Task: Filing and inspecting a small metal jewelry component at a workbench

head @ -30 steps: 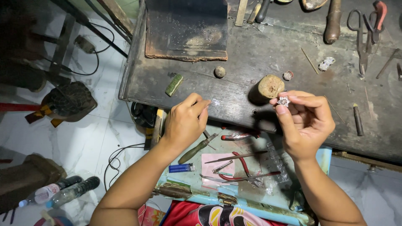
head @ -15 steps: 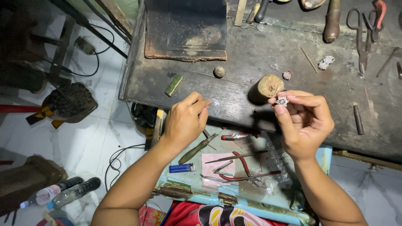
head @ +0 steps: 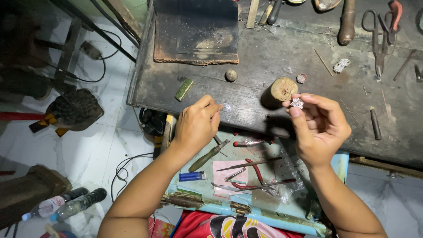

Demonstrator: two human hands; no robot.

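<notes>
Two fingertips of right hand (head: 319, 128) pinch jewel (head: 297, 102).

You are working bare-armed: your left hand (head: 196, 125) and right hand (head: 319, 128) are showing no gloves, rings, watch or sleeves. You are wearing a red garment (head: 220, 225) with a black and yellow print.
</notes>
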